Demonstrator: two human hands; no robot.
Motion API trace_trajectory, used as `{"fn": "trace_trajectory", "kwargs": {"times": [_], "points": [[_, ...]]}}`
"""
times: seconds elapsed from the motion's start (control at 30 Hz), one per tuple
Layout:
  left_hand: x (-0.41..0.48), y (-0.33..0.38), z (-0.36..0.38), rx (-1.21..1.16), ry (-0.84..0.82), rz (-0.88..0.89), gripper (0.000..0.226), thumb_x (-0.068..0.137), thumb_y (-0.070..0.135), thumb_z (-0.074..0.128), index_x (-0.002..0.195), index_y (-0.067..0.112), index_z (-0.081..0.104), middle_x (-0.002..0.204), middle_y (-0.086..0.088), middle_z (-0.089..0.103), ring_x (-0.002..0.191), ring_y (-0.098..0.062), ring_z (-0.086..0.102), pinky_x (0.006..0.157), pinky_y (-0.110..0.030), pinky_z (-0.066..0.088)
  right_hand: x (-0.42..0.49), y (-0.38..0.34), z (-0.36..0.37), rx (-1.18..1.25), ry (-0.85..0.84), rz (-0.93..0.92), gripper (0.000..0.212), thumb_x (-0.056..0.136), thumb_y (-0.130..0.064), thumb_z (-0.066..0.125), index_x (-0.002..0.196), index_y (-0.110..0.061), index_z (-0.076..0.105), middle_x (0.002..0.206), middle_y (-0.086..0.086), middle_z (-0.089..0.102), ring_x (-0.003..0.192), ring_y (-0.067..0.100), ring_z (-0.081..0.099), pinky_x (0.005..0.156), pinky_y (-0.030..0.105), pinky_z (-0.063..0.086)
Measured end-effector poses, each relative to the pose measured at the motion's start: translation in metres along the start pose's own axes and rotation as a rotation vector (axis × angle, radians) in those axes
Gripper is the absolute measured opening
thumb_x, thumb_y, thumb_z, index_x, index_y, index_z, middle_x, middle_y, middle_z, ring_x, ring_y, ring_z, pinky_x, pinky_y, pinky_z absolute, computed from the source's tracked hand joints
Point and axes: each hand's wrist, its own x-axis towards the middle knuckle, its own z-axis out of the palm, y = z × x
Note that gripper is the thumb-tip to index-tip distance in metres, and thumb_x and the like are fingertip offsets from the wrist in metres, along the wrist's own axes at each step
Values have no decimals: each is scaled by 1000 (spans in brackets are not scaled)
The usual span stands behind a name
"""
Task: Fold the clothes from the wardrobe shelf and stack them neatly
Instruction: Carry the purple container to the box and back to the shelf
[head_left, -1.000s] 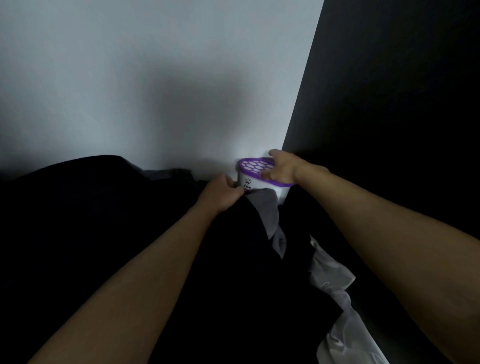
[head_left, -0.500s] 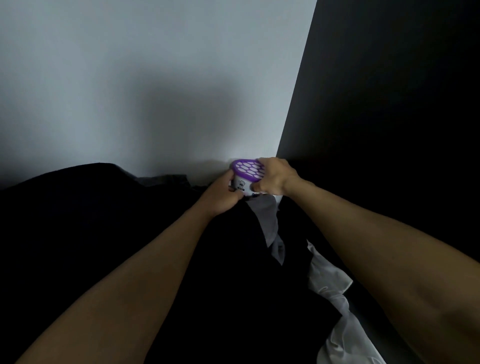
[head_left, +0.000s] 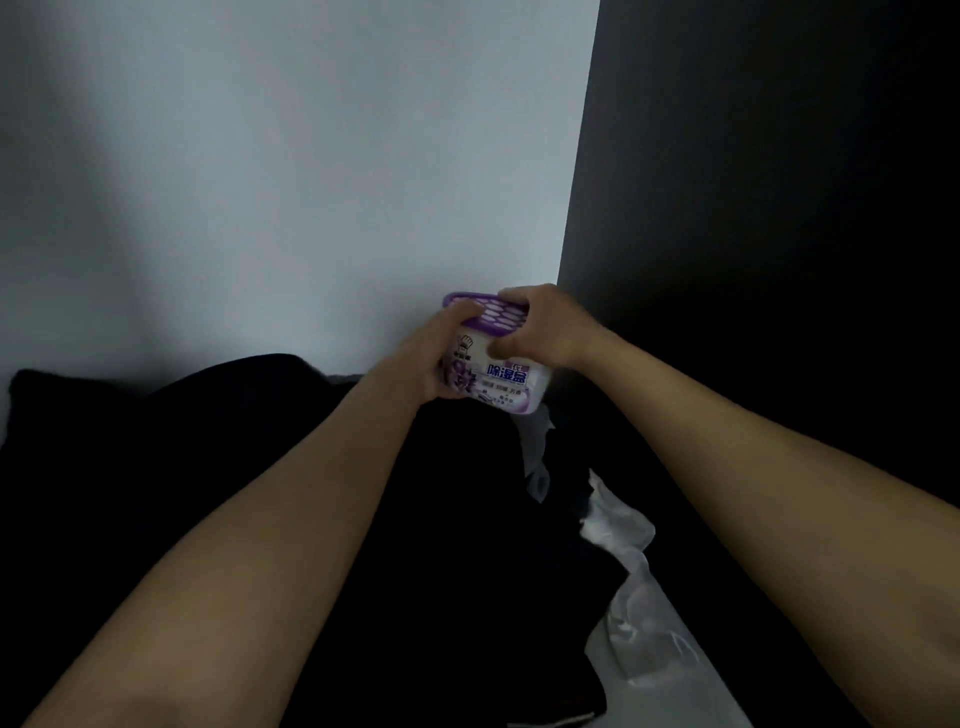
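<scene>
At the middle of the head view, right where the pale back wall (head_left: 311, 182) meets the dark side panel (head_left: 779, 182), one white plastic tub (head_left: 511, 376) with a purple honeycomb lid (head_left: 485, 310) is held by both hands. The left hand (head_left: 439, 364) wraps the tub's left side, and the right hand (head_left: 545, 327) comes over from one o'clock, fingers curled across the lid and thumb pressed on the printed front; both are clamped on it. The task's own things lie below: dark clothes (head_left: 260, 441) heaped on the shelf from eight to six o'clock, and a pale garment (head_left: 618, 525) trailing toward five o'clock. I count two hands, one tub and one lid. The dark heap is too dim to separate into pieces, and the pale cloth may be one garment or two. The clothes should handle as soft, limp and light; the pale fabric has a sheen and is probably slippery. They are best taken at an edge or the shoulders with both hands. None is folded yet.
</scene>
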Motion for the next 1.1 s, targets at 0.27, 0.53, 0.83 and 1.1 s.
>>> {"fn": "trace_trajectory", "kwargs": {"times": [0.27, 0.53, 0.83, 1.1], "points": [[-113, -16, 11, 6, 221, -81, 22, 78, 42, 61, 76, 20, 63, 49, -1, 65, 70, -23, 64, 80, -41, 53, -85, -24, 16, 196, 80, -29, 92, 62, -50, 83, 143, -23, 49, 137, 3, 59, 115, 20, 61, 98, 46, 52], [-199, -68, 35, -121, 349, -75, 21, 72, 38, 69, 81, 19, 66, 57, -2, 70, 71, -22, 66, 73, -42, 56, -218, 4, 59, 887, 151, 106, 78, 76, -42, 82, 141, -28, 41, 118, -17, 60, 95, -5, 68, 67, 19, 58], [-294, -140, 93, -273, 527, 26, 24, 78, 33, 68, 98, 19, 67, 64, -2, 73, 59, -23, 72, 64, -48, 59, -312, 8, 52, 1322, -234, 339, 40, 96, -63, 42, 96, -30, 65, 73, -8, 77, 63, 11, 74, 59, 36, 61], [-399, -222, 92, -271, 745, 15, 19, 80, 39, 65, 94, 26, 66, 75, 6, 76, 88, -18, 67, 87, -49, 55, -399, -14, 90, 1236, -442, 390, 32, 92, -48, 44, 91, -28, 69, 74, -7, 77, 61, 10, 73, 62, 33, 60]]}}
